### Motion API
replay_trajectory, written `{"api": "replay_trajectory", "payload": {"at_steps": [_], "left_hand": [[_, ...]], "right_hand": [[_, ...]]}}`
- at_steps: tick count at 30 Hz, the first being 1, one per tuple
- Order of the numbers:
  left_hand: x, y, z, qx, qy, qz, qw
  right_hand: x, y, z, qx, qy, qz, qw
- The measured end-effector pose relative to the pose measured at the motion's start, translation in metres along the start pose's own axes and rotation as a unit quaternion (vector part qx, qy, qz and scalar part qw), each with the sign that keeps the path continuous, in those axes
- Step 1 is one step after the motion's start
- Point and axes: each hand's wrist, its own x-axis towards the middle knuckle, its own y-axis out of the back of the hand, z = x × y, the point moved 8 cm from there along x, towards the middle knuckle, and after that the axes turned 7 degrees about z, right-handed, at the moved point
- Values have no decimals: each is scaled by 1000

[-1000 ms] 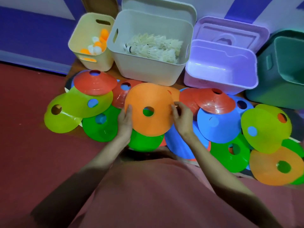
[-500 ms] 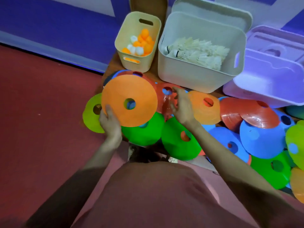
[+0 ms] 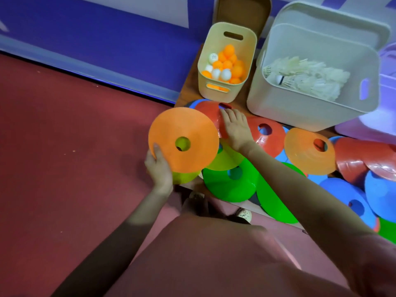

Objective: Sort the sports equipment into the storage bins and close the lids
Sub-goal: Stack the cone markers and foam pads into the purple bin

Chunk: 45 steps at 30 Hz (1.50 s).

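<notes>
Left hand (image 3: 159, 166) pinches the orange disc cone (image 3: 183, 139) at its lower-left rim, thumb on top, fingers hidden underneath, holding it tilted just off the left edge of the surface (image 3: 240, 204), over the lime cone (image 3: 225, 159) & above the floor. Right hand (image 3: 235, 129) lies flat w/ straight fingers (image 3: 227, 115) on the red cone (image 3: 209, 113) near the back-left corner, just in front of the beige bin (image 3: 227, 61) of ping-pong balls. These cones look thin, light, bendy plastic w/ a slick skin; likely not fragile, prob flex if squeezed. Best hold: rim pinch, or a finger hooked thru the centre hole; they should nest into a stack, so several could go at once. White bin (image 3: 310, 99) w/ shuttlecocks sits open beside it
</notes>
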Motion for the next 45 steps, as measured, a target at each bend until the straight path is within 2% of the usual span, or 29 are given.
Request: {"api": "replay_trajectory", "payload": {"at_steps": [2, 6, 11, 14, 17, 20, 23, 26, 32, 34, 37, 38, 40, 42, 45], "left_hand": [[4, 1, 1, -2, -3, 3, 1000], [9, -1, 3, -11, -9, 8, 1000], [9, -10, 6, 8, -21, 6, 1000], [9, -18, 8, 8, -20, -5, 1000], [9, -27, 7, 26, -24, -33, 999], [8, -33, 5, 27, -23, -59, 998], [-1, -37, 7, 9, -7, -86, 996], [-10, -36, 8, 1, 8, -98, 995], [-21, -36, 7, 3, 9, -127, 992], [-18, -32, 4, -2, 9, -118, 993], [-10, -27, -1, 4, 14, -96, 995], [-7, -26, -3, 7, 14, -90, 996], [-3, -22, -6, 10, 16, -81, 997], [1, -18, -12, 18, 19, -79, 997], [1, -11, -10, 27, 14, -62, 998]], "right_hand": [[0, 10, 0, 12, -4, 30, 999], [-18, 53, 12, 127, -66, 99, 985], [-59, 107, 22, 230, -147, 216, 938], [-74, 133, 14, 297, -155, 258, 906], [-77, 146, 6, 398, -169, 248, 867], [-68, 129, 2, 503, -229, 149, 820], [-65, 95, 0, 454, -264, 83, 847], [-67, 71, 2, 358, -272, 103, 888], [-70, 66, -14, 311, -233, 113, 915], [-76, 68, -11, 308, -239, 151, 908], [-93, 64, 10, 299, -310, 194, 881], [-98, 55, 19, 282, -342, 173, 880], [-106, 31, 31, 237, -390, 76, 887], [-111, 12, 33, 216, -390, -7, 895], [-112, 8, 29, 256, -377, -5, 890]]}}
